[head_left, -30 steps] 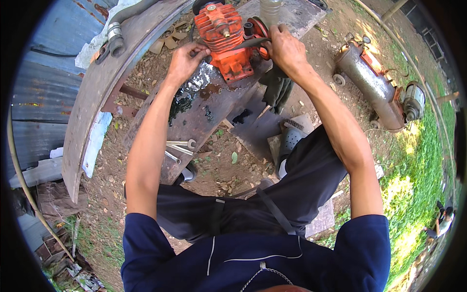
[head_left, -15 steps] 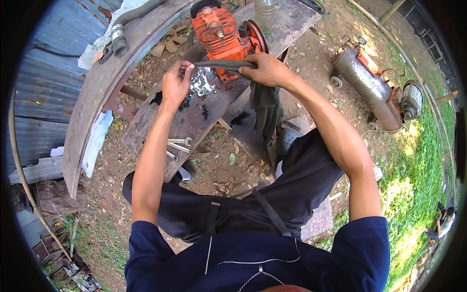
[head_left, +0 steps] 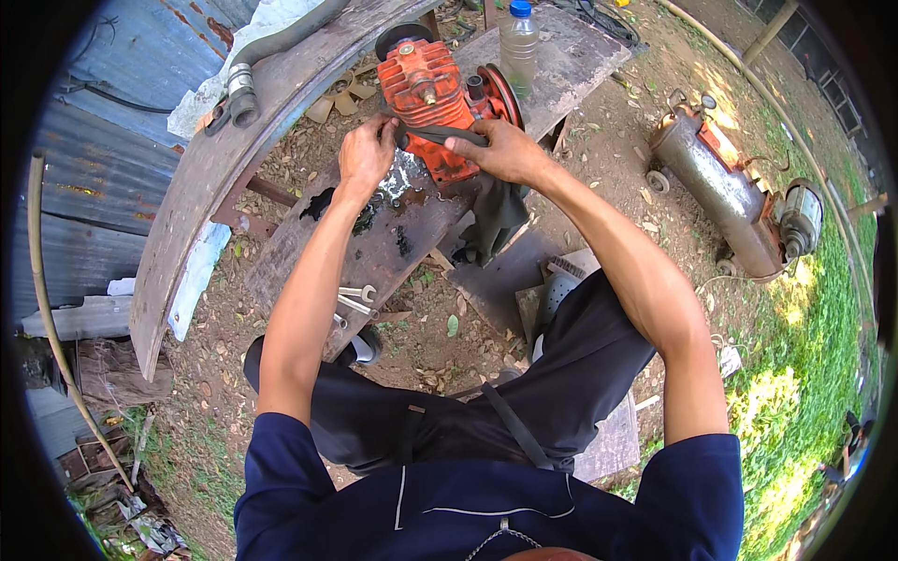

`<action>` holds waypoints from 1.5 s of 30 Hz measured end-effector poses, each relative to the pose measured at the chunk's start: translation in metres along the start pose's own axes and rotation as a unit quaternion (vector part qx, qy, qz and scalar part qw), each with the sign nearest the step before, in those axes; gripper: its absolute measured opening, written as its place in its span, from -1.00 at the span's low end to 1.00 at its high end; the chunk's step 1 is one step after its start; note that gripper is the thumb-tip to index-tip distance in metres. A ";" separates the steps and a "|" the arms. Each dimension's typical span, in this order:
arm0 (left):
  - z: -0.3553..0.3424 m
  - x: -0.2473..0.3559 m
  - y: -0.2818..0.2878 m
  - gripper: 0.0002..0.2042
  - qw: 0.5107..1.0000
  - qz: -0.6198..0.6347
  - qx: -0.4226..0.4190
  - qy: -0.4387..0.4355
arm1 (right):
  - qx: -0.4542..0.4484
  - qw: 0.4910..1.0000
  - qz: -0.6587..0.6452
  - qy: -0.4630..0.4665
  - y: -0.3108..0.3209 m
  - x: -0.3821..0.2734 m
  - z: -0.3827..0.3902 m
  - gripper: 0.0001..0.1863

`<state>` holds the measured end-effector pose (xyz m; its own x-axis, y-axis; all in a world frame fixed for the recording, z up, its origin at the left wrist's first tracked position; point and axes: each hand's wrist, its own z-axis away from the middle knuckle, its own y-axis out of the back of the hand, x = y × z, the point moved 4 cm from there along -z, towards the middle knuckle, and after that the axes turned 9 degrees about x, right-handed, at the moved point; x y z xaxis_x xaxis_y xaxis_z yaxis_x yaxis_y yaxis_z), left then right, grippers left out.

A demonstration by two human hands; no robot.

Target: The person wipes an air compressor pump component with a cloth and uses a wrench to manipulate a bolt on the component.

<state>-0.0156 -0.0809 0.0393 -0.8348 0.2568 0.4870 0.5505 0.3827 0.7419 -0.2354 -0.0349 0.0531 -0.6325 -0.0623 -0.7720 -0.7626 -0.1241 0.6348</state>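
Note:
A dark grey cloth (head_left: 432, 134) is stretched between my two hands, against the near side of an orange finned compressor pump (head_left: 421, 79). My left hand (head_left: 367, 154) pinches one end of it beside the pump's left side. My right hand (head_left: 505, 150) grips the other part at the pump's right, near its pulley wheel (head_left: 502, 93). The cloth's loose end (head_left: 496, 220) hangs below my right hand over the edge of a wooden bench (head_left: 313, 248). Black grease and shiny wet patches (head_left: 402, 178) lie on the bench in front of the pump.
Wrenches (head_left: 357, 297) lie on the bench's near end. Behind the pump stands a clear bottle (head_left: 519, 47) with a blue cap. A curved wooden board (head_left: 178, 215) at left bears a grey hose (head_left: 243, 93). A rusty air tank (head_left: 716, 178) on wheels stands on the ground at right.
Both hands have moved forward and slightly right, bringing the stretched cloth against the pump. The hanging end has swung up and shows shorter.

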 end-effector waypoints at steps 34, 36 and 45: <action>-0.001 -0.080 0.009 -0.70 0.986 0.136 -0.094 0.034 | 0.173 0.933 0.311 0.061 0.022 -0.021 -0.014 -0.48; -0.006 -0.063 0.008 -0.69 0.988 0.109 -0.100 0.036 | 0.195 0.928 0.315 0.030 0.033 -0.014 -0.016 -0.47; -0.009 -0.070 0.003 -0.66 0.986 0.133 -0.102 0.022 | 0.208 0.921 0.327 0.041 0.026 -0.009 -0.018 -0.43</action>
<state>0.0445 -0.1063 0.0114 -0.6633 0.2840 0.6924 0.7410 0.1198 0.6607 -0.2469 -0.0557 0.0761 -0.9754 -0.0670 -0.2100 -0.2201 0.3550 0.9086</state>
